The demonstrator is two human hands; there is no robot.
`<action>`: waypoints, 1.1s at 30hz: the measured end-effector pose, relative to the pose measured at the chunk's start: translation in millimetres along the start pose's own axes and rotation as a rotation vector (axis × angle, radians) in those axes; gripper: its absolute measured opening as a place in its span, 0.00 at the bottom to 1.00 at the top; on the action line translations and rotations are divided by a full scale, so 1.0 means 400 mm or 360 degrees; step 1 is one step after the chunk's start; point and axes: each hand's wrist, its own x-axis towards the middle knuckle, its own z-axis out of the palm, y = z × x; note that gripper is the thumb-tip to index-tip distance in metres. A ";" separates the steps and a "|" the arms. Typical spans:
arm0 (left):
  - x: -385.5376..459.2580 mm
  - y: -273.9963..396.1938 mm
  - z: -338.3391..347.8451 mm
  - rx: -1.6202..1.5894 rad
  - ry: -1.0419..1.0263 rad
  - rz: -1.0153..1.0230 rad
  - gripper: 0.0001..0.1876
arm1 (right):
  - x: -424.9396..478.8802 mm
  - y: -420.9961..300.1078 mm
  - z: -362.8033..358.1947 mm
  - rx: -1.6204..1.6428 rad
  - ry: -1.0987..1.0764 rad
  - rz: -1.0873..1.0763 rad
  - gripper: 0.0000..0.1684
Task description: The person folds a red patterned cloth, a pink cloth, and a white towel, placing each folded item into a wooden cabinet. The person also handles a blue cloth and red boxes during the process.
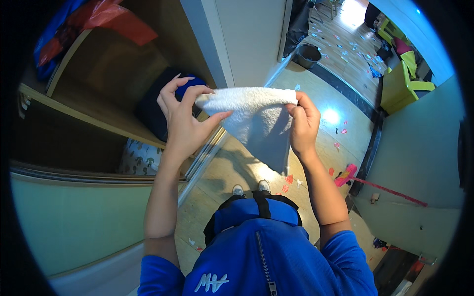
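Observation:
A white terry cloth hangs in front of me, its top edge roughly level and its lower part tapering down to a corner. At the cloth's upper right corner, my right hand pinches it between thumb and fingers. My left hand is at the upper left end, fingers spread and curved, with the thumb tip over the cloth's front and a fingertip at its top edge; whether it grips the cloth is unclear.
To the left stands an open wooden cabinet with a dark bag and a red plastic bag. A grey bucket stands by the doorway. A pink broom leans at the right. Colourful scraps litter the floor.

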 end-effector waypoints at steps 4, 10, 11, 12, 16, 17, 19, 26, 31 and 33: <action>0.011 -0.015 0.004 -0.0102 -0.0370 0.0215 0.16 | -0.012 0.005 0.005 0.0049 0.0170 -0.0080 0.09; -0.024 -0.028 0.033 -0.0375 -0.0566 0.0199 0.13 | -0.014 0.009 -0.018 0.0269 0.0248 -0.0038 0.07; -0.027 -0.039 0.033 -0.0497 -0.0643 0.0067 0.12 | -0.015 0.011 -0.023 0.0315 0.0209 -0.0034 0.06; -0.021 -0.045 0.035 -0.0660 -0.0649 0.0083 0.10 | -0.016 0.013 -0.020 0.0168 0.0252 -0.0125 0.07; -0.016 -0.021 -0.021 -0.0606 -0.0765 0.0206 0.15 | 0.006 0.040 -0.013 -0.0116 0.0382 -0.0290 0.13; -0.022 -0.012 -0.039 -0.0629 -0.0746 0.0304 0.15 | 0.015 0.053 -0.016 -0.0110 0.0406 -0.0283 0.13; -0.027 0.003 -0.071 -0.0672 -0.0700 0.0508 0.15 | 0.026 0.071 -0.013 -0.0045 0.0367 -0.0230 0.15; -0.032 -0.046 -0.101 -0.0108 -0.1047 0.0180 0.12 | 0.012 0.007 0.016 0.0031 0.0249 -0.0135 0.19; -0.097 -0.006 -0.036 -0.0973 -0.1055 0.0342 0.10 | 0.061 0.014 0.001 0.0199 0.0326 -0.0102 0.21; -0.082 -0.008 -0.026 -0.0772 -0.1118 0.0022 0.09 | 0.058 0.022 -0.013 0.0040 0.0293 -0.0212 0.21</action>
